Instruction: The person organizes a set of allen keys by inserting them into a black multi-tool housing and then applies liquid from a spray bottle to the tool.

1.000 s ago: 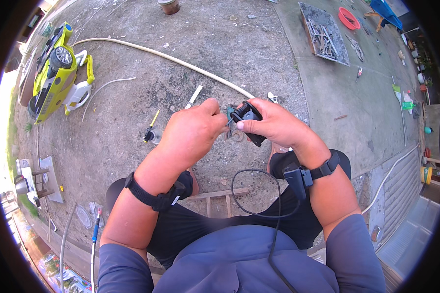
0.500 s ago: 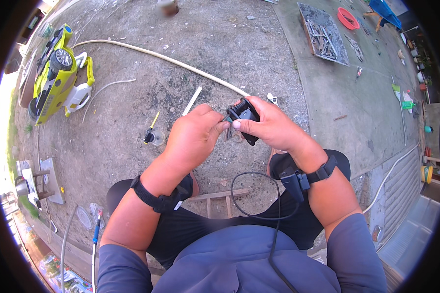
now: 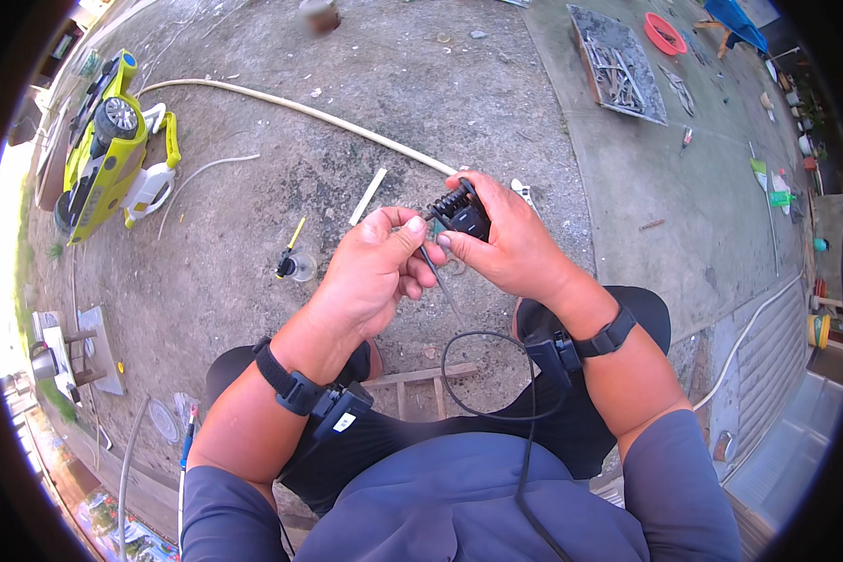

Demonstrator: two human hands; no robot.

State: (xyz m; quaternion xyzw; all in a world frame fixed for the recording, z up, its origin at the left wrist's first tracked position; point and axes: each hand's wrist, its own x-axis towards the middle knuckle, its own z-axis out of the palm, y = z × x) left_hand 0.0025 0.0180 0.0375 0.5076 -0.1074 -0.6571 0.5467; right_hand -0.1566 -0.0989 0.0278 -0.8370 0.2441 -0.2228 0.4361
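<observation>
The left hand (image 3: pixel 370 273) is turned partly palm up, its thumb and fingers closed on a thin dark rod (image 3: pixel 438 281) that slants down and to the right from the fingertips; the rod's upper end is hard to make out. The right hand (image 3: pixel 510 239) grips a compact black mechanism (image 3: pixel 468 221) with a coil spring (image 3: pixel 449 203) along its upper left side, thumb below and fingers around the far edge. This mechanism is held up in front of the seated person, above the ground between the feet, just beside the left fingertips; whether rod and mechanism touch is unclear. Each forearm wears a black strap with a small box, one on the left (image 3: pixel 295 389) and one on the right (image 3: pixel 612 334), and a black cable (image 3: pixel 448 361) loops above the lap. On the dirt beyond the hands lie a flat white strip (image 3: pixel 368 196), a cream hose (image 3: pixel 309 111) running in from the upper left, and, behind the right hand, a partly covered metal tool (image 3: pixel 523 192). Left of the hands, a yellow-and-black tool (image 3: pixel 296 232) lies beside a clear round container (image 3: pixel 303 267). A yellow-green toy car (image 3: pixel 103 183) rests on its side at far left. On the concrete at upper right, a metal tray (image 3: pixel 601 26) carries tools near a red basin (image 3: pixel 652 36).
</observation>
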